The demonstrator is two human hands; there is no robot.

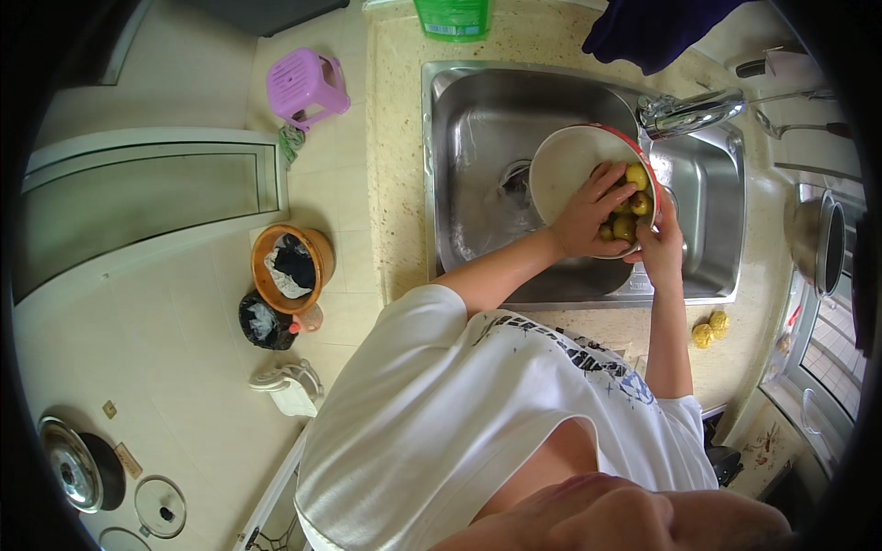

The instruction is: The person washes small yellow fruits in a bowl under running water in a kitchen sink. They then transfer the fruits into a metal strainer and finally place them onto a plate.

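Observation:
A white bowl with a red outer edge is tilted over the steel double sink, above the divider between its basins. Several round yellow-green fruits lie gathered on the bowl's right side. My left hand reaches into the bowl, its fingers spread across the fruits and partly hiding them. At the lower right, my right hand grips the rim from outside. Water glistens in the left basin around the drain. The chrome faucet reaches in just beyond the bowl's upper right edge.
Two wrinkled yellow fruits lie on the speckled counter right of the sink. A green container and dark purple cloth are at the back. On the floor at left stand a purple stool and an orange bucket.

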